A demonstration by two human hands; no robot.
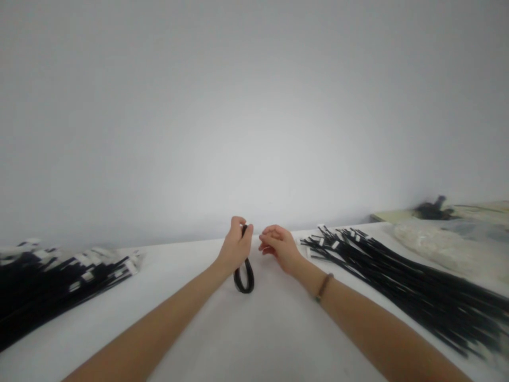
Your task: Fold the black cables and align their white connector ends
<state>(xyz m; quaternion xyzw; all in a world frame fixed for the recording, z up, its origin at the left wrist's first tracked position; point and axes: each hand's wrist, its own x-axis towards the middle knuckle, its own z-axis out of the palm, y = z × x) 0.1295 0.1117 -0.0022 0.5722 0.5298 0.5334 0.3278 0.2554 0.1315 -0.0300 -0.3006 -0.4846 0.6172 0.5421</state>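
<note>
A black cable (244, 286), coiled into a narrow loop, hangs from my left hand (236, 245). The thumb and fingers of that hand are closed around the loop's upper part, and its lower end hangs just over the white table. Close by on the right is my right hand (280, 246), its fingers loosely curled and a little apart, with nothing visible in them. It is not touching the coil. A dark bracelet (324, 287) circles the right wrist.
On the left of the white table (175, 265) lies a heap of black cables (43, 292) with white tags. More straight black cables (401, 281) spread out at the right. Beyond them are clear plastic bags (441, 246) and a dark object (435, 208). A pale wall (254, 116) rises behind.
</note>
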